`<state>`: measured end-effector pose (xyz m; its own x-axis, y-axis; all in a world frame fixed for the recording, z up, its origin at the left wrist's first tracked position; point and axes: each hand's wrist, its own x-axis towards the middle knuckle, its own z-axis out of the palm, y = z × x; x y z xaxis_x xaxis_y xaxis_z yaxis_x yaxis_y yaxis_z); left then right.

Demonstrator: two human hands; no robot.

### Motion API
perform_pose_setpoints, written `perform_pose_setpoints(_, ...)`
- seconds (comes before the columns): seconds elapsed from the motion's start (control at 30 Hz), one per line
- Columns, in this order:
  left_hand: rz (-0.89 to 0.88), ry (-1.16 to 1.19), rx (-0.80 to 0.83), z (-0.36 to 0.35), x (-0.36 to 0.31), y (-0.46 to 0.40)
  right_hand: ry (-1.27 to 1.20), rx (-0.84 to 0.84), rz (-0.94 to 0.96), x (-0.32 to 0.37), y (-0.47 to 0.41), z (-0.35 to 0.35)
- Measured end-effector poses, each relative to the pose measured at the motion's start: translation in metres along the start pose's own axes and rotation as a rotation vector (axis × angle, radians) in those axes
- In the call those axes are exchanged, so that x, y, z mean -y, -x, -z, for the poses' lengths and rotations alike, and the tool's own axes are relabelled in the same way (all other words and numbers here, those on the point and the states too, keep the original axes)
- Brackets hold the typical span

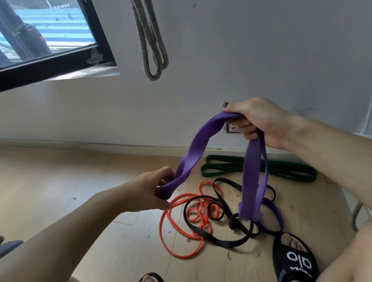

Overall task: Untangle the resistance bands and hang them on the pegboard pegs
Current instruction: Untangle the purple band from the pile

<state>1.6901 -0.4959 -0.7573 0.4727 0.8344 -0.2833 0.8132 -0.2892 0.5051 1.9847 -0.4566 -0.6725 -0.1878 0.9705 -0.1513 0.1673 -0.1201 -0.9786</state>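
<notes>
Both hands hold a wide flat purple rubber resistance band [200,139] up above a tangle on the floor.

The right hand [255,121] is clenched round the band's top fold; the left hand [155,188], lower and to the side, pinches another part of it. Below the right hand the band hangs into a knot with a narrow black band [224,240]. A thin orange band [179,234] lies coiled under the left hand, a green band [227,166] beyond, a grey band [149,40] on the wall above.

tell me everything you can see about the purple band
The purple band is a wide, flat, matte loop that looks rubbery. The right hand grips its top and the left hand pinches a fold lower down. Its bottom end reaches the floor, tangled with the black band.
</notes>
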Motion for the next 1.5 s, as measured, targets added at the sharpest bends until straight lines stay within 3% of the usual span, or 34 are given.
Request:
perform_pose_setpoints(0.1, 0.070, 0.095, -0.083, 0.002, 0.008, 0.002, 0.029, -0.033, -0.008, -0.004, -0.003, 0.003)
perform_pose_setpoints(0.23, 0.265, 0.613, -0.241, 0.013, 0.011, 0.006, 0.095, 0.002, -0.017, -0.008, -0.005, 0.005)
perform_pose_setpoints(0.3, 0.354, 0.724, -0.296, 0.016, 0.010, 0.008, 0.142, 0.050, -0.015, -0.009, -0.005, 0.002)
perform_pose_setpoints(0.4, 0.388, 0.674, -0.308, 0.015, 0.012, 0.008, 0.172, 0.045, -0.018, -0.009, -0.007, -0.002)
perform_pose_setpoints(0.7, 0.246, 0.338, -0.123, 0.020, 0.025, 0.019, 0.198, -0.070, -0.066, -0.014, -0.008, 0.018)
perform_pose_setpoints(0.9, 0.230, 0.249, -0.312, 0.024, 0.019, 0.015, 0.297, -0.039, -0.036, -0.017, -0.009, 0.016)
perform_pose_setpoints(1.07, 0.474, 0.250, -0.611, 0.026, 0.024, 0.006, 0.379, 0.013, 0.016, -0.020, -0.009, 0.013)
perform_pose_setpoints(1.17, 0.538, 0.219, -0.446, 0.023, 0.034, 0.008, 0.387, 0.060, 0.035, -0.018, -0.007, 0.014)
perform_pose_setpoints(1.4, 0.352, 0.130, -0.003, 0.011, 0.038, 0.007, 0.349, 0.236, 0.072, -0.012, 0.002, -0.010)
perform_pose_setpoints(1.5, 0.202, 0.108, -0.015, 0.009, 0.013, 0.000, 0.388, 0.341, 0.102, -0.010, 0.007, -0.027)
